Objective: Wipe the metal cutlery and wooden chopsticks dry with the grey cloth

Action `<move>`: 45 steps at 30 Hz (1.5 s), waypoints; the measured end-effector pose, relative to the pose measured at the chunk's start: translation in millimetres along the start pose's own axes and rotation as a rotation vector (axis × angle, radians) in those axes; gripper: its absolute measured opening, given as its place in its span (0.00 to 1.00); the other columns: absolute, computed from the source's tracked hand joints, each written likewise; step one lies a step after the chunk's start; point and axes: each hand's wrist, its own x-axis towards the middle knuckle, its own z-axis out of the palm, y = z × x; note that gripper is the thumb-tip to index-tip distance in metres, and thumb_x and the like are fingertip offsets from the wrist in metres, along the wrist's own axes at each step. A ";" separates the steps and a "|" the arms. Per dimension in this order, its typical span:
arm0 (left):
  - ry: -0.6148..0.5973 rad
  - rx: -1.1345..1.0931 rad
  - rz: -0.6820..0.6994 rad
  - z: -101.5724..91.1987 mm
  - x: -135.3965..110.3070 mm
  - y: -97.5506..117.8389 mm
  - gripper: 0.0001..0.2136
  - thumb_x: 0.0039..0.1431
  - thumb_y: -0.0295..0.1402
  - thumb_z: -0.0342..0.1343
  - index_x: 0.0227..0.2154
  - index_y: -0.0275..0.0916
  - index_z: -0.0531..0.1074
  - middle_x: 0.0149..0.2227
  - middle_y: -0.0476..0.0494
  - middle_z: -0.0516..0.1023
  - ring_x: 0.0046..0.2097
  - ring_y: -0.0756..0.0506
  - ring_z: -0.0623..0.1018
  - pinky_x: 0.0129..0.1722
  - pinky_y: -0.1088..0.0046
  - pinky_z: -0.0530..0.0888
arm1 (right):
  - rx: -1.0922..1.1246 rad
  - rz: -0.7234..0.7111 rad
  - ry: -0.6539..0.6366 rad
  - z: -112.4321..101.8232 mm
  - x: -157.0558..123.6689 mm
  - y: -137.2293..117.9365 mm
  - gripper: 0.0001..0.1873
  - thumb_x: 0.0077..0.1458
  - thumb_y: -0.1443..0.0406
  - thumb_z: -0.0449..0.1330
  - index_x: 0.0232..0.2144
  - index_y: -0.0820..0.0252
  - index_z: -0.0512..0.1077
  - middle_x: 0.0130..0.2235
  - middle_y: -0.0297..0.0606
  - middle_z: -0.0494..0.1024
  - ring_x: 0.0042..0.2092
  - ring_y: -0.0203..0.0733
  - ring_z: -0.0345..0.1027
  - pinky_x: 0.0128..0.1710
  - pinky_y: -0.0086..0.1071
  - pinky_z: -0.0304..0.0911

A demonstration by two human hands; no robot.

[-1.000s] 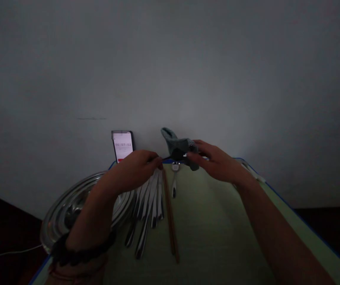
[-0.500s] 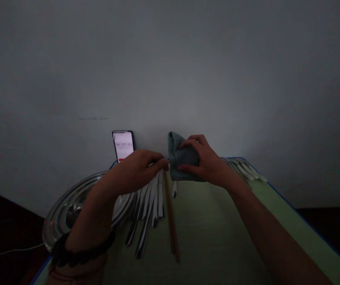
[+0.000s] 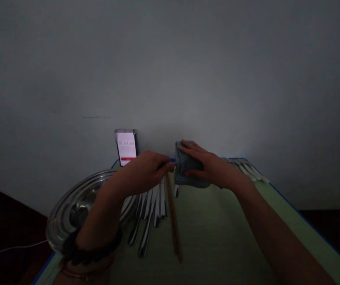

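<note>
While near table edge (image 3: 241, 159), cloth (image 3: 192, 180) aloft

In dim light, a green, blue-edged table (image 3: 223, 233) adjoins a gray wall (image 3: 170, 71).

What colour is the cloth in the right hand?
The cloth looks a dull greyish blue-green, best seen in the head view.

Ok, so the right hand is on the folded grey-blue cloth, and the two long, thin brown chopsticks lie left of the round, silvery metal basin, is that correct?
Not quite: the chopsticks lie to the right of the basin, as the head view shows. The right hand is on the cloth, as you say.
</note>
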 end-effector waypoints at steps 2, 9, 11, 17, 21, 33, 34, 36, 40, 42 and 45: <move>0.001 -0.005 -0.001 -0.2 0.1 1.1 0.16 0.61 0.37 0.42 0.31 0.36 0.74 0.21 0.49 0.73 0.22 0.52 0.68 0.26 0.76 0.60 | -0.042 0.023 0.057 0.7 0.7 -0.3 0.33 0.49 0.60 0.60 0.57 0.52 0.57 0.65 0.35 0.42 0.66 0.48 0.29 0.63 0.47 0.39; 0.019 -0.102 -0.027 -5.5 -0.9 0.0 0.16 0.59 0.37 0.42 0.31 0.36 0.75 0.23 0.49 0.74 0.24 0.51 0.69 0.28 0.77 0.62 | 0.189 -0.028 0.082 -5.1 2.9 -1.7 0.23 0.58 0.61 0.49 0.56 0.52 0.59 0.60 0.37 0.61 0.60 0.39 0.54 0.60 0.42 0.48; 0.039 -0.122 -0.037 -6.4 -1.3 -2.1 0.17 0.59 0.37 0.42 0.31 0.36 0.75 0.21 0.50 0.71 0.23 0.52 0.67 0.26 0.77 0.62 | 0.196 -0.001 0.125 -7.4 2.7 -1.2 0.27 0.54 0.62 0.54 0.57 0.52 0.58 0.58 0.37 0.63 0.58 0.40 0.57 0.59 0.40 0.51; 0.004 -0.184 -0.023 -4.6 -1.8 -4.1 0.17 0.58 0.39 0.43 0.32 0.37 0.76 0.19 0.52 0.68 0.22 0.52 0.65 0.24 0.78 0.60 | 0.206 0.094 0.039 -12.9 3.1 -1.3 0.19 0.47 0.57 0.61 0.43 0.54 0.71 0.40 0.34 0.76 0.40 0.40 0.69 0.40 0.33 0.63; -0.051 -0.210 -0.014 -3.6 -1.4 -1.7 0.17 0.58 0.39 0.43 0.32 0.37 0.76 0.22 0.50 0.72 0.25 0.52 0.68 0.26 0.78 0.62 | 0.151 0.137 -0.075 -14.9 1.8 -1.7 0.14 0.48 0.53 0.58 0.32 0.57 0.73 0.29 0.32 0.75 0.30 0.36 0.66 0.28 0.29 0.59; -0.039 -0.139 -0.063 -2.2 0.0 -4.3 0.17 0.59 0.37 0.42 0.33 0.36 0.75 0.23 0.49 0.73 0.25 0.51 0.69 0.28 0.77 0.62 | 0.069 -0.014 0.197 -8.6 1.4 12.2 0.16 0.58 0.60 0.47 0.45 0.52 0.70 0.44 0.41 0.63 0.48 0.40 0.61 0.51 0.38 0.58; -0.031 -0.137 -0.068 -2.7 -0.1 -4.4 0.17 0.59 0.37 0.42 0.33 0.36 0.75 0.22 0.49 0.73 0.25 0.51 0.68 0.28 0.77 0.62 | 0.088 -0.002 0.242 -9.4 1.6 13.3 0.16 0.59 0.60 0.47 0.45 0.53 0.69 0.42 0.40 0.63 0.46 0.40 0.61 0.50 0.37 0.59; -0.006 -0.129 -0.081 -3.5 -0.3 -4.4 0.17 0.59 0.36 0.42 0.32 0.36 0.75 0.22 0.49 0.72 0.24 0.51 0.68 0.28 0.76 0.62 | 0.159 0.036 0.330 -11.1 2.0 15.8 0.16 0.59 0.59 0.46 0.44 0.54 0.69 0.40 0.39 0.65 0.45 0.40 0.61 0.49 0.36 0.59; 0.034 -0.115 -0.127 -4.6 -0.1 -3.6 0.17 0.59 0.36 0.41 0.33 0.36 0.76 0.20 0.49 0.70 0.23 0.51 0.66 0.29 0.76 0.62 | 0.361 0.140 0.496 -13.9 1.3 20.5 0.18 0.59 0.55 0.46 0.45 0.52 0.68 0.42 0.37 0.70 0.47 0.40 0.62 0.50 0.39 0.58; 0.039 -0.118 -0.138 -4.9 0.0 -3.2 0.18 0.59 0.36 0.41 0.33 0.36 0.76 0.20 0.50 0.69 0.22 0.51 0.65 0.29 0.75 0.63 | 0.456 0.172 0.559 -15.4 0.1 22.0 0.18 0.58 0.54 0.47 0.45 0.51 0.68 0.42 0.35 0.72 0.48 0.41 0.63 0.50 0.39 0.58; 0.056 -0.118 -0.139 -4.8 -0.3 -3.2 0.18 0.59 0.37 0.41 0.32 0.36 0.76 0.19 0.50 0.68 0.22 0.51 0.65 0.28 0.75 0.62 | 0.588 0.183 0.619 -18.1 -1.2 23.3 0.17 0.57 0.53 0.48 0.44 0.50 0.70 0.42 0.33 0.74 0.46 0.40 0.66 0.49 0.38 0.60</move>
